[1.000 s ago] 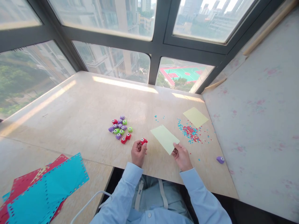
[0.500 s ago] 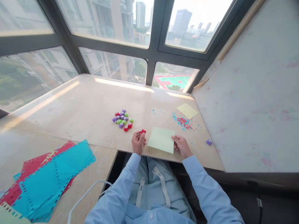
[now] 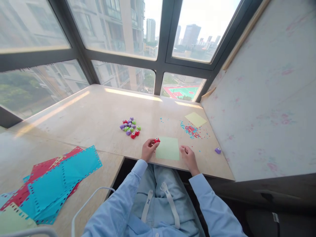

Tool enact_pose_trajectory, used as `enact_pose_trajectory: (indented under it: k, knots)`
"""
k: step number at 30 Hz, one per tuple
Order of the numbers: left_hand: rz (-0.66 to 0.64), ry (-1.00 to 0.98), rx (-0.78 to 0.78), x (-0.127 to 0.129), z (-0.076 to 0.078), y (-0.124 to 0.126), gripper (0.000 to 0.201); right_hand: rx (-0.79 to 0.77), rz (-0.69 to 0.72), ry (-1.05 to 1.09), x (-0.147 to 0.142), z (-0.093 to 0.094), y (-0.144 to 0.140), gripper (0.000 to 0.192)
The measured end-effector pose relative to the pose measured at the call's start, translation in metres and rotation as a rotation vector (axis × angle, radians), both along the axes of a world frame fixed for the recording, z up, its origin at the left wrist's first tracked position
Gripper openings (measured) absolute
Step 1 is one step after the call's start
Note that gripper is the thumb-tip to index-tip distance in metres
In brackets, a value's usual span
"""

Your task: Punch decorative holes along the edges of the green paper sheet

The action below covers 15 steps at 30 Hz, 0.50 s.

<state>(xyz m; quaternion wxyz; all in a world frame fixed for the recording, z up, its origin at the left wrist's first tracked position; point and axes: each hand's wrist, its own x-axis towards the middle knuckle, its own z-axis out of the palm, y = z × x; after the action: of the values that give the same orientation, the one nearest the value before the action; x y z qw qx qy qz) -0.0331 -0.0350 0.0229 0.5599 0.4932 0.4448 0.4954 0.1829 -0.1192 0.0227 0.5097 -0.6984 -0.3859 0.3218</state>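
Note:
My left hand (image 3: 148, 149) is closed around a small red paper punch (image 3: 157, 140), held at the upper left corner of a pale green sheet of paper (image 3: 168, 149). The sheet lies near the table's front edge, and the left fingers cover part of its left side. Just off the sheet's right edge is my right hand (image 3: 189, 157), its fingers curled in and no object showing in them. Beyond the left hand sits a cluster of several red, purple and green paper punches (image 3: 129, 126).
Red and blue paper confetti (image 3: 192, 131) is scattered at the right, touching a yellow sheet (image 3: 196, 119). A purple punch (image 3: 217, 150) lies near the wall. Blue punched sheets (image 3: 53, 187) and red ones pile up at the left, by a white cable (image 3: 86, 204).
The green sheet has gone from tilted in my right hand to flat on the table. My right hand has let go of it. The left hand has moved the red punch slightly right.

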Motion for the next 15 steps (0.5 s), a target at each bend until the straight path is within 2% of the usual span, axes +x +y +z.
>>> enact_pose_trajectory:
  k: [3,5,9,12,15]
  knots:
    - [0.038,0.058,0.057,0.011,0.002,-0.005,0.034,-0.002,0.087,0.063,-0.013,0.007,-0.009,0.055]
    - [0.043,0.162,0.175,0.02,0.005,-0.011,0.028,0.004,0.164,0.167,-0.023,0.014,-0.009,0.058]
    - [-0.031,0.44,0.452,0.039,0.013,-0.026,0.017,0.032,0.283,0.377,-0.04,0.025,0.001,0.062]
    - [-0.05,0.57,0.546,0.049,0.017,-0.033,0.011,0.069,0.263,0.353,-0.046,0.026,0.008,0.054]
    - [-0.093,0.617,0.582,0.054,0.015,-0.035,0.002,0.096,0.199,0.329,-0.044,0.024,0.011,0.048]
